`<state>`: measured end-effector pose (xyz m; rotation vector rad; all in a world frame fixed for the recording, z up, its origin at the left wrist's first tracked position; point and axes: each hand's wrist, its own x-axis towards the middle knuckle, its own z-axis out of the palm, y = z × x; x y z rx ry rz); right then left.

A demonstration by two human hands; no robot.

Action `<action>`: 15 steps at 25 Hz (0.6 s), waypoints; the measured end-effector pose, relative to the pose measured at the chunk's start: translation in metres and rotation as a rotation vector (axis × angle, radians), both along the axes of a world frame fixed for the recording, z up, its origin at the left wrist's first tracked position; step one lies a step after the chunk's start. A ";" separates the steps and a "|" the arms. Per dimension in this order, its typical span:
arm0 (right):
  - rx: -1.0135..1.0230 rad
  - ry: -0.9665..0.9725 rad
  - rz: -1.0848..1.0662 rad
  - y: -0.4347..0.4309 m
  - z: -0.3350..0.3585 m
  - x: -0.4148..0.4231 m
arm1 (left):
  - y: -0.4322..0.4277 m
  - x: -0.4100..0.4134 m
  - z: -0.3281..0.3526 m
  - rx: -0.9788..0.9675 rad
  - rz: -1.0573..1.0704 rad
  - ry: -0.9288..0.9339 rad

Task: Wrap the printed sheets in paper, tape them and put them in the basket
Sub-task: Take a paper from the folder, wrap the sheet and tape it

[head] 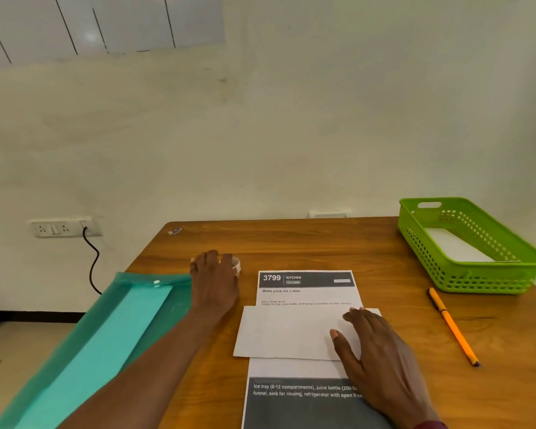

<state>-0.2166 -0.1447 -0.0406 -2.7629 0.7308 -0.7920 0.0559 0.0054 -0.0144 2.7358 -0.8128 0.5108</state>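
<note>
The printed sheets [307, 291] lie in the middle of the wooden worktop [322, 239], with the header "3799 KITCHEN" and the line "Make juice ice cubes" at their far end and a dark grey block of text at the near end. A white wrapping paper [282, 332] is folded across their middle, leaving both ends uncovered.

The right hand [381, 357] lies flat on the right part of this paper, with its fingers [355, 315] straight and slightly spread, pressing down. The left hand [215, 278] reaches forward beside the far left corner of the sheets and covers a tape roll [236, 264], of which only 1 edge shows. The fingers bend down over the roll, but I cannot tell whether they grip it.

At the far right corner stands the green basket [483, 281], which already holds 1 white sheet [455, 246]. An orange pencil [452, 325] lies between the basket and the right hand, apart from both. A teal plastic folder [106, 335] (snap button at its far end) lies along the left edge under the left forearm. On the wall behind, a black cable [92, 264] hangs from a socket panel [64, 227].
</note>
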 end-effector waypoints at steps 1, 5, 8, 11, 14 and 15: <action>-0.012 -0.029 0.004 0.000 -0.001 0.000 | 0.001 0.011 0.000 0.083 0.020 0.005; -0.017 -0.087 0.011 0.000 -0.002 -0.001 | -0.002 0.036 0.000 0.275 0.061 0.051; -0.048 -0.087 0.004 0.000 -0.003 -0.002 | -0.004 0.040 -0.007 0.222 0.008 0.068; -0.057 -0.097 0.003 0.001 -0.003 -0.002 | -0.012 0.014 -0.012 -0.033 -0.141 0.170; -0.072 -0.117 0.016 0.002 0.001 -0.003 | -0.024 -0.046 -0.007 -0.384 -0.281 0.420; -0.090 -0.119 0.027 0.003 0.002 -0.003 | -0.026 -0.066 -0.006 -0.499 -0.332 0.526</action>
